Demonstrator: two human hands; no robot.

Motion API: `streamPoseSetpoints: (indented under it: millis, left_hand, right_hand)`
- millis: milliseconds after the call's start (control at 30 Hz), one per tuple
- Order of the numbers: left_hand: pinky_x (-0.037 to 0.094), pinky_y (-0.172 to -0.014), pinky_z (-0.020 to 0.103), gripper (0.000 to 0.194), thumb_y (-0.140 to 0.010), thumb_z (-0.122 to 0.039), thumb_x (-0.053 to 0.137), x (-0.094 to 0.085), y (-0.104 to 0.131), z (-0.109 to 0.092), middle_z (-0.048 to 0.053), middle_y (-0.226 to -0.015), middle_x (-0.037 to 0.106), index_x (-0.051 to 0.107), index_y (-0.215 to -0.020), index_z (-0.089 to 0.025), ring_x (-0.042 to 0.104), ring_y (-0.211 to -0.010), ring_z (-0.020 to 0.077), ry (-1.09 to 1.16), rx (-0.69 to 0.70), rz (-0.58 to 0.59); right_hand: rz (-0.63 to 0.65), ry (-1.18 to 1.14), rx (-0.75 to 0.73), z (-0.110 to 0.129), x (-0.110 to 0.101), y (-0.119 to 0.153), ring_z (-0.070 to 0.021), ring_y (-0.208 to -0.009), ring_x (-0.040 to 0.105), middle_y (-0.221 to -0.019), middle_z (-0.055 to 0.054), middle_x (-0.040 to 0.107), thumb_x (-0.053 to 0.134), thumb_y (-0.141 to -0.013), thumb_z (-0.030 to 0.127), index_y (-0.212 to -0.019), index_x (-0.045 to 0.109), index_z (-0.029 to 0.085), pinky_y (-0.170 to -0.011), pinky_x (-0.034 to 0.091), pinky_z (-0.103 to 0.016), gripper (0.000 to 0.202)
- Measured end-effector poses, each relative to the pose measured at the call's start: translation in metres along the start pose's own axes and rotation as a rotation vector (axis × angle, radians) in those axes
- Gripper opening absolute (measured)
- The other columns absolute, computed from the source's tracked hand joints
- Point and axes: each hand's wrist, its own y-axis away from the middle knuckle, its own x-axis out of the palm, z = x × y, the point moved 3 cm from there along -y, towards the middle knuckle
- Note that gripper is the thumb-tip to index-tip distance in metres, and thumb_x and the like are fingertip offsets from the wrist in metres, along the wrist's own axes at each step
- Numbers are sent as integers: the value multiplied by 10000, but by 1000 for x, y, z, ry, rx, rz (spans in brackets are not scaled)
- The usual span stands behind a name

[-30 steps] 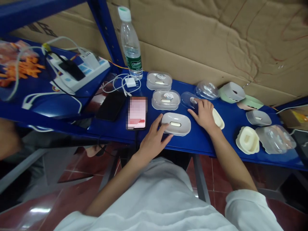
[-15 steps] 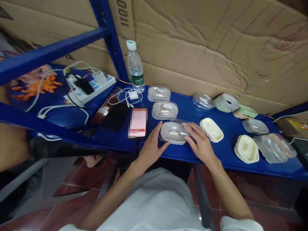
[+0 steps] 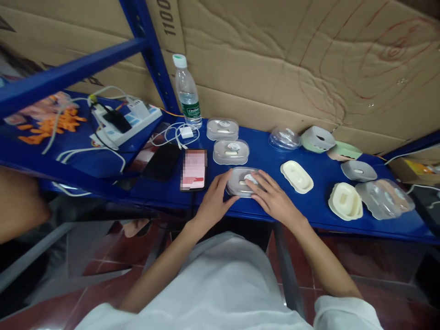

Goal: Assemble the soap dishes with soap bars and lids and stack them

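A grey oval soap box [image 3: 237,176] lies near the table's front edge, under a clear lid with a round white sticker. My left hand [image 3: 213,200] grips its left end, thumb at the front and fingers at the side. Over the right part of the lid lies my right hand [image 3: 279,201], fingers pressed on it and hiding that end. Behind are two similar lidded boxes: the nearer box [image 3: 231,152] and the farther box [image 3: 222,129]. To the right of my right hand sits a cream oval tray [image 3: 297,177].
A phone [image 3: 193,169] with a lit screen, a dark phone [image 3: 161,162] and a water bottle [image 3: 188,94] stand left. At right are a cream dish [image 3: 345,201], clear lids [image 3: 384,199] and a grey-green box [image 3: 317,139]. A blue rack post [image 3: 151,59] rises at left.
The clear lid, tilted and offset before, now sits level over the grey box. My right hand has moved left across its top. The whole view has shifted slightly.
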Motion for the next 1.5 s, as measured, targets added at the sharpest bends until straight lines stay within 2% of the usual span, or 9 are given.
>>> streamPoseSetpoints:
  millis: [67,233,500,767,933,1067,1200,1400,1500]
  left_hand:
    - [455,-1226,481,886,-935,-255,792,-1,-3,1,106,-1561,525,298,-1663,-363,535,-1466,291,2,-10,13]
    - [450,-1230,483,856,-936,-262,788,-2,-7,3,101,-1563,522,325,-1648,-363,531,-1466,290,5,-14,16]
    - [395,-1271,504,813,-954,-228,741,1,-5,2,105,-1599,482,330,-1645,-348,482,-1507,288,60,-34,20]
    - [434,-1254,529,818,-956,-356,767,-2,-1,-6,127,-1604,486,341,-1653,-339,477,-1516,310,72,-31,80]
    - [419,-1270,539,799,-972,-334,752,-2,1,-3,122,-1644,468,335,-1654,-355,460,-1537,310,69,-37,99]
    - [434,-1258,543,826,-927,-337,812,-2,2,1,109,-1619,496,375,-1627,-368,488,-1511,309,80,-47,111]
    - [470,-1231,530,855,-892,-347,849,-2,1,2,92,-1560,537,390,-1613,-391,535,-1463,303,97,-66,121]
    - [465,-1228,544,812,-906,-332,835,-3,0,-1,98,-1558,529,414,-1598,-387,527,-1461,309,97,-66,134]
    - [468,-1223,551,784,-917,-325,822,-3,1,-2,105,-1555,532,429,-1594,-382,534,-1455,312,90,-51,124]
  right_hand:
    - [1,-15,8,-2,-1,-2,-306,-1635,296,-1677,-117,468,535,-1092,280,-1623,470,253,-1309,377,-562,535]
    - [-29,-61,53,-9,2,-9,-318,-1569,399,-1631,-110,520,640,-1038,453,-1586,520,279,-1269,434,-556,588]
    - [-68,-100,40,-16,2,-15,-322,-1497,465,-1594,-97,553,666,-1021,455,-1561,552,329,-1221,472,-578,566]
    - [-117,-19,31,-18,16,1,-350,-1452,509,-1610,-110,535,681,-1019,404,-1664,391,361,-1175,505,-599,709]
    - [-86,72,50,-8,24,10,-370,-1495,471,-1631,-127,502,633,-1046,364,-1695,321,356,-1159,517,-607,721]
    - [-57,64,47,-5,18,10,-365,-1541,427,-1652,-112,483,592,-1066,363,-1695,327,349,-1151,539,-590,682]
    - [-37,55,50,-3,13,8,-356,-1533,450,-1677,-83,462,552,-1077,336,-1682,352,379,-1127,564,-577,638]
    - [-60,98,47,1,17,11,-387,-1544,435,-1707,-95,416,605,-1057,340,-1679,344,409,-1137,535,-634,678]
    - [-47,100,58,3,19,14,-380,-1570,403,-1732,-89,373,618,-1053,332,-1685,324,413,-1160,523,-622,702]
